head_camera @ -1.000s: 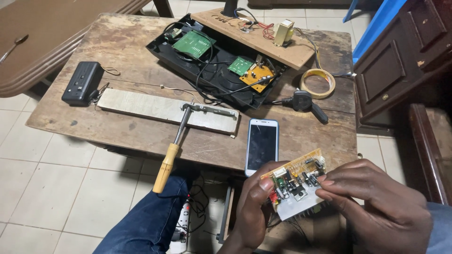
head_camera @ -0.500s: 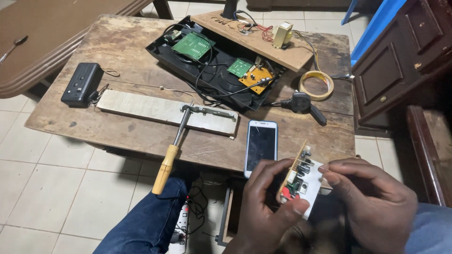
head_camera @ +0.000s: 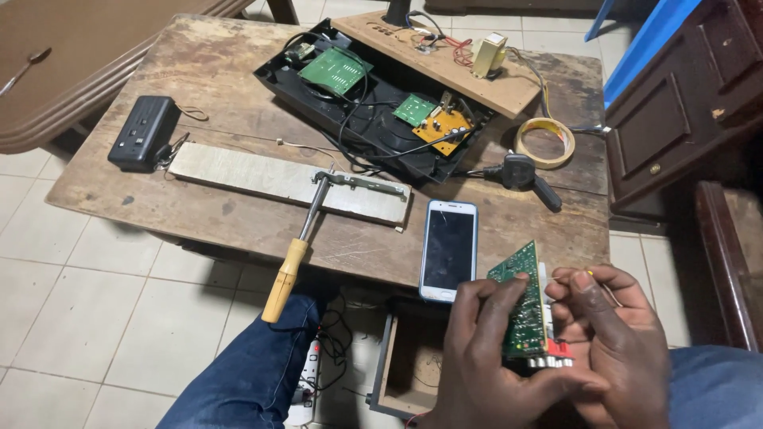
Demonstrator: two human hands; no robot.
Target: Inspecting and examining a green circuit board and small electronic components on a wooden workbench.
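I grip the green circuit board (head_camera: pixel 523 312) edge-on between both hands, below the phone (head_camera: pixel 449 249). Its long axis runs 12 to 6 o'clock. My left hand (head_camera: pixel 497 361) clamps its 9 o'clock face; my right hand (head_camera: pixel 616 338) pinches the 3 o'clock side.

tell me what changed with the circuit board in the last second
Both hands, left hand and right hand, turned the circuit board from component side up to its green solder side. Phone and soldering iron stayed put on the table.
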